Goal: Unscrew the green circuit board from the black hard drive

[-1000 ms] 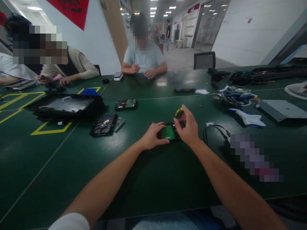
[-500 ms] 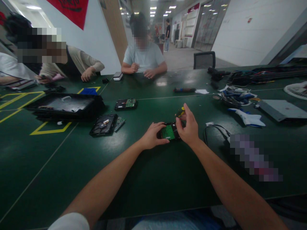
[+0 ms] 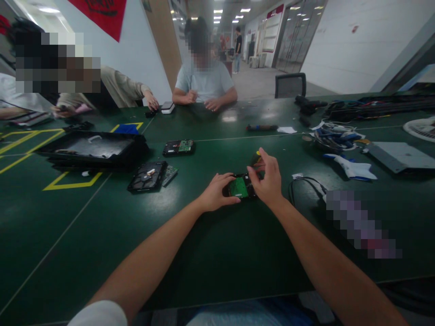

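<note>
While hands (image 3: 243, 183) grip drive (image 3: 239, 187) (board up), crosswise.

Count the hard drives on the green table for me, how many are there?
3. One hard drive with a green board lies between the left hand and right hand. Another drive sits farther back, and an opened drive lies left. More may be hidden.

- My right hand (image 3: 268, 181) covers the drive's (image 3: 239, 187) right end; the tool (image 3: 255, 158) in it shows only as a yellow-black blur above my fingers.
- My left hand (image 3: 215, 194) hides the drive's left edge.
- A pixelated patch (image 3: 362, 224) masks whatever the cable (image 3: 302, 185) meets (unreadable).
- The fan (image 3: 421, 128) is cut off at the right edge.
</note>
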The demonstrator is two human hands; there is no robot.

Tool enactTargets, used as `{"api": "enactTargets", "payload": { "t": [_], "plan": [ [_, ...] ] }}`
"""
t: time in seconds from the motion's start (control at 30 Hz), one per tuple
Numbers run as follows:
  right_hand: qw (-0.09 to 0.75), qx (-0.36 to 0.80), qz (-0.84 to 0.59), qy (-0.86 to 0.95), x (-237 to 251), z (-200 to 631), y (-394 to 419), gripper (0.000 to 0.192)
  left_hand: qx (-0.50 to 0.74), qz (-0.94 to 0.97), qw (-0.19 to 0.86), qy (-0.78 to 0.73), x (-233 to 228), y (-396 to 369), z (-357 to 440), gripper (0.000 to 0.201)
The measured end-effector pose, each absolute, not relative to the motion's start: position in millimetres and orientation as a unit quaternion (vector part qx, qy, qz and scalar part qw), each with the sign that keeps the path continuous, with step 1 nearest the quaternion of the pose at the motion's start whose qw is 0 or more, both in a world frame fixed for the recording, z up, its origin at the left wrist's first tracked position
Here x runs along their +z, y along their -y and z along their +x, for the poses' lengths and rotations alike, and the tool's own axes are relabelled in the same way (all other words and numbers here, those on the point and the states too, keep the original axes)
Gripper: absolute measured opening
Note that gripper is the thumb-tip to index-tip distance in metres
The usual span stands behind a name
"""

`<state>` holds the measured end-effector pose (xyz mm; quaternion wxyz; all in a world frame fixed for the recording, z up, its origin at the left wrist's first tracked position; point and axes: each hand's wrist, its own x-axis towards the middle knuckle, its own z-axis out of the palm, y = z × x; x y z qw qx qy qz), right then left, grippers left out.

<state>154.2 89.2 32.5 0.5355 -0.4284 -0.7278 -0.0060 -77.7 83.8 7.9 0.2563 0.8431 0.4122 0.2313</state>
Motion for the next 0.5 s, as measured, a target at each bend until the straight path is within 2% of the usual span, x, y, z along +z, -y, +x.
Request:
{"api": "enactTargets", "payload": {
  "t": [0.5],
  "plan": [
    [0.527,-0.012,-0.428,0.734,31.9,153.5,-89.6,0.066,0.233,0.843,0.255,-0.412,6.7,-84.2,-77.7,0.082]
  ]
}}
